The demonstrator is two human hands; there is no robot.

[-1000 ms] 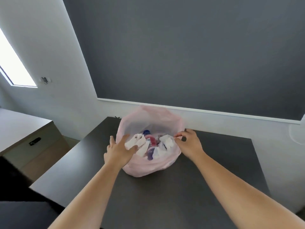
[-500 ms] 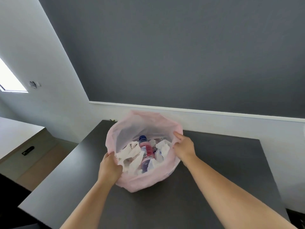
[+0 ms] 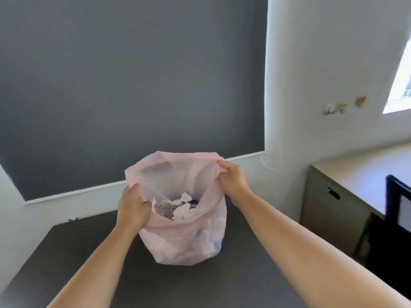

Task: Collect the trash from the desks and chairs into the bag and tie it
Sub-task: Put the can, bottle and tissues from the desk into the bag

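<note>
A thin pink plastic bag (image 3: 184, 243) stands upright on the dark desk (image 3: 77, 263), its mouth held wide. Inside lie crumpled white paper (image 3: 181, 211) and a clear bottle with a blue cap (image 3: 194, 202). My left hand (image 3: 132, 207) grips the near left rim of the bag, fingers curled over the edge. My right hand (image 3: 231, 183) grips the right rim higher up and pulls it taut. The bag's lower part shows more white and blue trash through the plastic.
A dark grey wall panel (image 3: 133, 85) rises behind the desk. At the right stand a beige cabinet (image 3: 329, 203) and a black chair (image 3: 391, 230). A window (image 3: 400, 74) is at the far right.
Both hands have lifted the bag's rim upward, so the bag stands taller. My view has swung, bringing the cabinet and window to the right side.
</note>
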